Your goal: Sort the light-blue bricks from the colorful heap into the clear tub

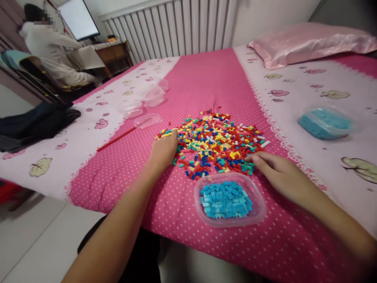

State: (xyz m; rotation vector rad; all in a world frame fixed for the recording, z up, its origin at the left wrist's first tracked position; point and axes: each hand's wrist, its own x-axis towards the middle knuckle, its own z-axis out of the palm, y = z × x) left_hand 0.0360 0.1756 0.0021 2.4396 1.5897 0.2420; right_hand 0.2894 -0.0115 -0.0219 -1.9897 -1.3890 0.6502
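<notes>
While the left hand [165,147] and right hand [273,165] touch coloured bricks [210,139], fingers [260,160] bent, grasp unclear, tub [259,202] nearby

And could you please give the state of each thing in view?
Near plastic tub: open, holding blue bricks.
Right plastic tub: filled with blue pieces; lid unclear.
Multicoloured toy bricks: loose, heaped on the bedspread.
Left hand: at the heap's left edge, grip hidden.
Right hand: at the heap's right edge, grip unclear.
Transparent containers: grouped together.
Computer monitor: lit.
Satin pillow: lying flat.
Dark cloth: bunched up.
</notes>
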